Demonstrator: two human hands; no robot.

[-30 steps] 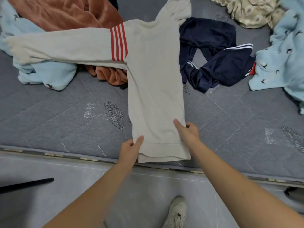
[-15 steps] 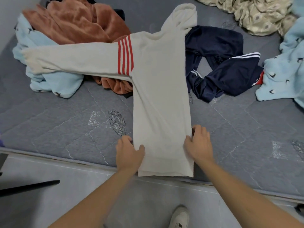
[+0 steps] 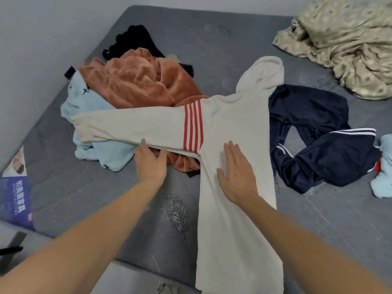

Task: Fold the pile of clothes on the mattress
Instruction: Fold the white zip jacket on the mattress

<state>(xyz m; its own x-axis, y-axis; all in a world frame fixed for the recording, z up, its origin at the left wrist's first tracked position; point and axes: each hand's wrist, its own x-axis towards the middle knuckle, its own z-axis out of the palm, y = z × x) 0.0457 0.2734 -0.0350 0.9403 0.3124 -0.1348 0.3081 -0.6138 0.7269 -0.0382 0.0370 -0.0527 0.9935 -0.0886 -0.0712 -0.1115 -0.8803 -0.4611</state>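
Hoodie (image 3: 231, 128) on mattress (image 3: 212, 39): flat right hand (image 3: 237, 175) should anchor the body while left hand (image 3: 150, 164), fingers loosely spread at sleeve (image 3: 131, 128), folds it inward.

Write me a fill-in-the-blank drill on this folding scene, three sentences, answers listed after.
1. The right hand lies flat on the grey ____.
2. The stripes on its sleeve are ____.
3. The left hand touches the sleeve, which lies across the blue and ____ clothes.

Missing words: hoodie; red; orange
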